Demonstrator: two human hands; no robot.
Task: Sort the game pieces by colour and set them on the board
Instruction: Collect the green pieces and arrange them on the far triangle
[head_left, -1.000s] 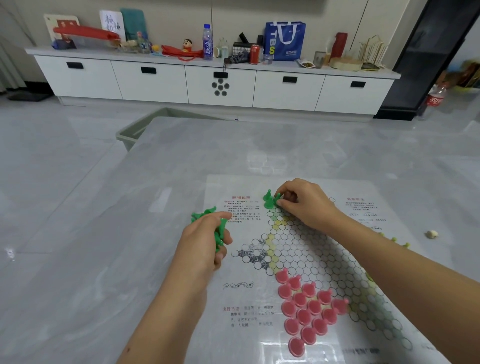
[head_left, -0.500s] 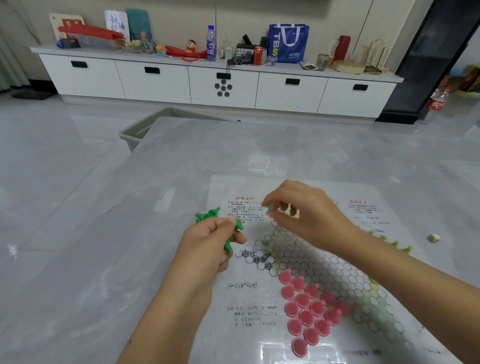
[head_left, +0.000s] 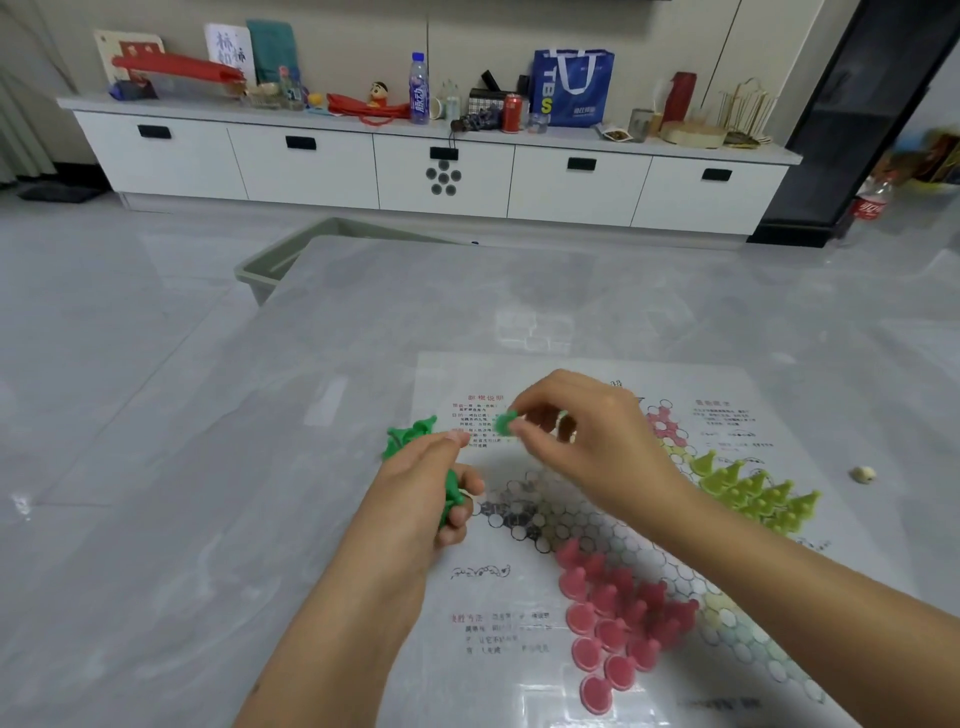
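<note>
A paper game board (head_left: 587, 545) with a honeycomb star lies on the grey table. My left hand (head_left: 423, 499) is closed around a bunch of green pieces (head_left: 410, 434) at the board's left edge. My right hand (head_left: 582, 441) pinches a single green piece (head_left: 505, 423) between thumb and forefinger, just right of the left hand and above the board. Red pieces (head_left: 613, 618) fill the near point of the star. Yellow-green pieces (head_left: 753, 491) stand in the right point.
A small pale lump (head_left: 862, 474) lies on the table right of the board. A grey-green bin (head_left: 291, 260) stands on the floor beyond the table's far left corner. A white cabinet (head_left: 441, 171) with clutter lines the wall.
My right hand has come back from the board's top point to my left hand and now pinches one green piece. The view has shifted, so the yellow-green pieces show.
</note>
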